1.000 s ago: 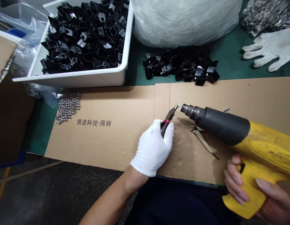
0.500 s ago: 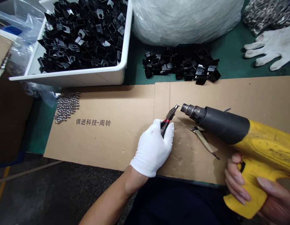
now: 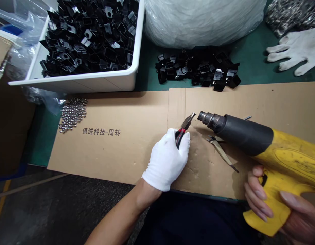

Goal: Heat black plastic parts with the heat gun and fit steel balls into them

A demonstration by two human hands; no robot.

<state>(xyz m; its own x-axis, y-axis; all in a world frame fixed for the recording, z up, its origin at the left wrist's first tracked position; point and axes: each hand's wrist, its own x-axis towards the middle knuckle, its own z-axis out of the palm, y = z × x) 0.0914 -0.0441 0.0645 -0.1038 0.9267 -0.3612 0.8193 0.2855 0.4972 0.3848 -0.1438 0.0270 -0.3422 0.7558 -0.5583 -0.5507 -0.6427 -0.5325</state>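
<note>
Barely shifted since the last frame, a yellow heat gun (image 3: 291, 160) is gripped by the right hand (image 3: 266, 204), aimed at 9 o'clock toward long-nose pliers (image 3: 187, 122) clenched in the gloved left hand (image 3: 166, 160).

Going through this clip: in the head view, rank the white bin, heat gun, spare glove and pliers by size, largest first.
1. White bin
2. Heat gun
3. Spare glove
4. Pliers

The heat gun is nearer the camera and cut off by the frame, so its rank above the glove is unsure.
</note>
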